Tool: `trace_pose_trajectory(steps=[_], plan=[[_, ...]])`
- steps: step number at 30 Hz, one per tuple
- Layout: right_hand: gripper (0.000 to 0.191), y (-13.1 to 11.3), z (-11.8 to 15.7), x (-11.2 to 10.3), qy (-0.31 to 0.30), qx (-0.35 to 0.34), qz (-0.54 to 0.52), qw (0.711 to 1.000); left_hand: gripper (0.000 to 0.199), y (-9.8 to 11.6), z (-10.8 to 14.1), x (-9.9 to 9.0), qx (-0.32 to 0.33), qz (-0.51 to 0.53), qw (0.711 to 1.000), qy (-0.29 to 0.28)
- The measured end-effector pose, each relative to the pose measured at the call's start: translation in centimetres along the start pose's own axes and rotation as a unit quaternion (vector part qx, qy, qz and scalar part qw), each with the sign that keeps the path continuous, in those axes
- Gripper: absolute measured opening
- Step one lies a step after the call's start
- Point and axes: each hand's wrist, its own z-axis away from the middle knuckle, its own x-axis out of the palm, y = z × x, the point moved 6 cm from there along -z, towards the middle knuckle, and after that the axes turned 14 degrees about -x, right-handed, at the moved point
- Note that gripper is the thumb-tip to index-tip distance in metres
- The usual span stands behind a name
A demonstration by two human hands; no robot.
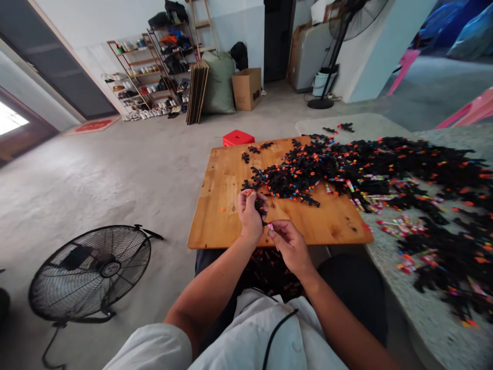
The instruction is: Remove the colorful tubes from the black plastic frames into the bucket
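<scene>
Here, left hand upright, grip around a black piece; right hand slanted inward, grip on a pinkish bit.

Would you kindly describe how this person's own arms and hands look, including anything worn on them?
The left hand and the right hand are bare, without gloves, and no watch or bracelet shows on either wrist. A short, pale sleeve ends near the left elbow; the right sleeve is out of view. A black cord curves down the front of the pale shirt.
</scene>
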Motion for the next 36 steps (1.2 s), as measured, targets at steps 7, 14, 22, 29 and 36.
trace_pose_trajectory(steps=[7, 14, 22, 29, 36], plan=[[0.019, -1.6, 0.9, -0.1, 0.008, -0.099, 0.127, 0.987, 0.035, 1.0, 1.7, 0.9, 0.041, 0.012, 0.999, -0.032], [0.018, -1.9, 1.0, -0.5, 0.012, -0.092, 0.131, 0.987, 0.034, 1.2, 1.6, 1.0, 0.03, 0.014, 0.999, -0.028], [0.017, -2.3, 0.6, -0.7, 0.003, -0.104, 0.11, 0.988, 0.034, 0.5, 1.5, 1.2, 0.02, 0.008, 0.999, -0.033], [0.027, -0.6, 0.8, -1.5, 0.034, 0.002, 0.011, 0.999, 0.037, 0.0, 1.5, 1.5, -0.021, -0.013, 0.998, -0.051], [0.026, 0.1, 0.3, -0.2, 0.054, 0.107, -0.239, 0.964, 0.03, -0.7, 1.7, 1.8, -0.044, -0.011, 0.998, -0.047]])
